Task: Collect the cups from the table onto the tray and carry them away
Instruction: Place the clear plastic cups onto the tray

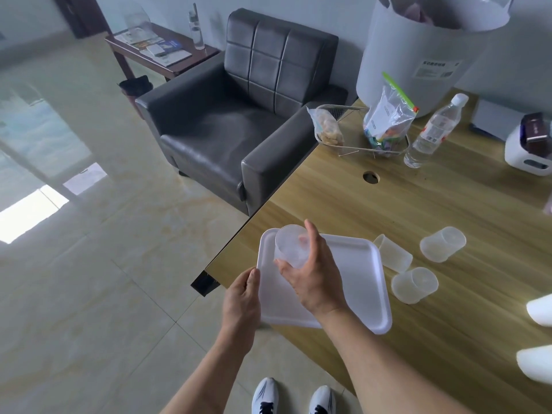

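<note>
Translucent plastic cup (291, 246) sits clamped in the right hand (313, 276), poised upright over the tray's (358, 294) far-left corner. Left hand (243, 297) pinches the tray's near-left edge; three cups (413, 285) lie tipped on the counter (418, 204) just right of the tray, nearest that right grip.

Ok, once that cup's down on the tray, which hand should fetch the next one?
The right hand. It holds the cup over the tray, and the three cups lying on the table are just to its right. The left hand grips the tray's left edge, on the far side from them.
</note>
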